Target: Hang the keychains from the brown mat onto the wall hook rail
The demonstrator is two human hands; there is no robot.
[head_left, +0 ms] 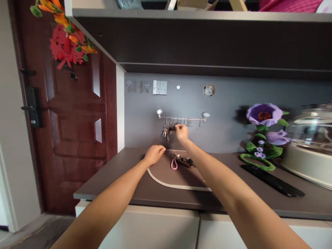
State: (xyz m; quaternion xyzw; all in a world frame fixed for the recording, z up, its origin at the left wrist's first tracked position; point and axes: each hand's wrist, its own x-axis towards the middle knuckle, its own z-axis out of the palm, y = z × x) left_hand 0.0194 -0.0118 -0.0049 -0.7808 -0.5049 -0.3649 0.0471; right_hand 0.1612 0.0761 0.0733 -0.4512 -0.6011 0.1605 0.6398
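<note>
A hook rail (181, 118) is fixed to the back wall above the counter (124, 183), with a bunch of keys (167, 131) hanging at its left end. The right hand (181, 133) is up at the rail, just right of those keys. Below it a mat (166, 173) lies on the counter, with a second key bunch (181, 160) on its rear part; the left hand (155, 154) hovers over the mat's left edge. Right of the mat stands a flower ornament (263, 138); a door (70, 114) lies to the left

Pink key strap (174, 164), grey wall (228, 100), purple flower (264, 114), dark red door (75, 131)
</note>
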